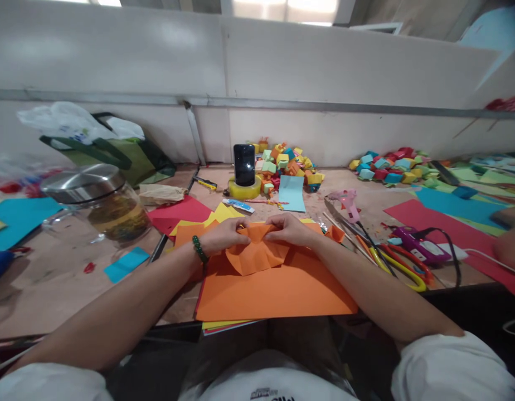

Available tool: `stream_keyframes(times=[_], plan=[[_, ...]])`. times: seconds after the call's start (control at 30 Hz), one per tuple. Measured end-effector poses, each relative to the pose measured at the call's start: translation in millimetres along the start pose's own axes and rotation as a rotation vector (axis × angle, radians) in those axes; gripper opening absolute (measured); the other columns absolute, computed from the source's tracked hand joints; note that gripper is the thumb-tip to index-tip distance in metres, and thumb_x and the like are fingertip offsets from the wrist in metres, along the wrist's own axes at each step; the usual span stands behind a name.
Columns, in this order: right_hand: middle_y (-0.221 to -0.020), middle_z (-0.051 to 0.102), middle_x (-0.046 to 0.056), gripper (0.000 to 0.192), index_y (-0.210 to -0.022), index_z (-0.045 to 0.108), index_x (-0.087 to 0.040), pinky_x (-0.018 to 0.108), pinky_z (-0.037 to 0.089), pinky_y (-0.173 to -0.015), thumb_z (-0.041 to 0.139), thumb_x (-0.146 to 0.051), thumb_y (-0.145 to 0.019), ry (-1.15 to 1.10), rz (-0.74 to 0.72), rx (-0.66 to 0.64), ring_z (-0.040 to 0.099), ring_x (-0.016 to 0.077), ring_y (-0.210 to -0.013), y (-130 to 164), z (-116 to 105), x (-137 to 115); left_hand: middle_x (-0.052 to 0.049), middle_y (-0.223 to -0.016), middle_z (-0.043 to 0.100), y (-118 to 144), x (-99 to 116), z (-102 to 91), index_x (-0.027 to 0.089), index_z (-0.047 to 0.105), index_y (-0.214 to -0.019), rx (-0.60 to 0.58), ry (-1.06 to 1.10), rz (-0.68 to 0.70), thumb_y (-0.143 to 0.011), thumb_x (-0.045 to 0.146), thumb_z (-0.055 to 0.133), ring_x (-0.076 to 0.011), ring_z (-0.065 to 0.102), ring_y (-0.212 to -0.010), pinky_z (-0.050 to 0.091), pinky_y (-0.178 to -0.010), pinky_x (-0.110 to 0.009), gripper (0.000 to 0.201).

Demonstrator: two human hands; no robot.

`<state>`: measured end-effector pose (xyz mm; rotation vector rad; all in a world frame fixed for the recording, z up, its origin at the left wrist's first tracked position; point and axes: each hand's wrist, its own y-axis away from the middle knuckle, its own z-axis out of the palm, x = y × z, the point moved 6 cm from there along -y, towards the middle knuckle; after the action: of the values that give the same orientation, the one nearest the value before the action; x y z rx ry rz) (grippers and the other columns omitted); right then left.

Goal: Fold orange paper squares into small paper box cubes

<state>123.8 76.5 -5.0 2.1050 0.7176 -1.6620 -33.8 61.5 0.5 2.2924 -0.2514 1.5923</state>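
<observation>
A creased piece of orange paper [257,256] is held between my two hands, over a stack of orange sheets [278,295] at the table's front edge. My left hand [226,234] pinches the paper's upper left part; a green bead bracelet [199,249] circles that wrist. My right hand [293,229] pinches its upper right part, thumb and fingers closed. Parts of the folds are hidden behind the fingers. Yellow sheets [224,213] and a red sheet [182,214] lie just beyond my left hand. A small folded orange paper piece [335,234] is right of my right hand.
A phone [244,164] stands in a yellow tape roll [244,191] before a pile of folded paper cubes [282,161]. A glass jar [115,214] stands left. Right are a pink glue gun [347,205], yellow-handled scissors [402,273] and another person's hand [510,248].
</observation>
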Motion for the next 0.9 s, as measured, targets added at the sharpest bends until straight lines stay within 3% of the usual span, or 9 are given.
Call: stream_keyframes(times=[0.1,0.27,0.5,0.73,0.9], plan=[[-0.069,0.062,-0.003,0.016,-0.072,0.066,-0.017,0.022,0.042,-0.057,0.069,-0.029,-0.062,0.088,-0.029,-0.02,0.054,0.0114,-0.063,1.5,-0.5,-6.0,0.004,-0.064,0.058,-1.2,2.2,0.3,0.019,0.052,-0.068,0.006,-0.056,0.033,-0.052,0.018,0.063,-0.0128,0.054,-0.057,0.043,-0.052,-0.022,0.02],[-0.065,0.057,-0.003,0.024,-0.07,0.065,-0.016,0.022,0.037,-0.056,0.073,-0.037,-0.062,0.294,-0.055,0.047,0.049,0.0111,-0.062,1.6,0.4,-9.0,0.003,-0.065,0.055,-3.1,5.7,4.3,0.018,0.055,-0.064,0.017,-0.147,0.151,-0.053,0.024,0.065,-0.0153,0.054,-0.066,0.044,-0.06,-0.025,0.016],[-0.069,0.062,-0.001,0.013,-0.075,0.069,-0.016,0.023,0.039,-0.061,0.066,-0.028,-0.069,0.424,-0.181,0.043,0.052,0.0128,-0.065,0.5,-0.3,-5.9,0.003,-0.063,0.059,-2.8,0.6,5.2,0.017,0.06,-0.069,-0.124,-0.121,0.055,-0.056,0.029,0.067,-0.0135,0.054,-0.058,0.041,-0.054,-0.023,0.018],[-0.069,0.065,0.0,0.012,-0.076,0.07,-0.016,0.023,0.041,-0.063,0.063,-0.026,-0.076,0.487,-0.26,0.034,0.055,0.0131,-0.065,2.3,7.1,-10.6,0.004,-0.062,0.055,-2.1,3.1,5.6,0.019,0.053,-0.072,-0.049,-0.162,0.094,-0.062,0.037,0.067,-0.0126,0.052,-0.059,0.038,-0.051,-0.022,0.025],[-0.072,0.066,0.002,0.016,-0.078,0.069,-0.015,0.023,0.042,-0.063,0.065,-0.03,-0.076,0.5,-0.243,0.04,0.057,0.0142,-0.068,2.8,0.5,-5.9,0.004,-0.062,0.056,-1.9,1.4,4.9,0.019,0.052,-0.072,-0.053,-0.224,0.061,-0.059,0.03,0.062,-0.0122,0.051,-0.056,0.038,-0.052,-0.023,0.02]])
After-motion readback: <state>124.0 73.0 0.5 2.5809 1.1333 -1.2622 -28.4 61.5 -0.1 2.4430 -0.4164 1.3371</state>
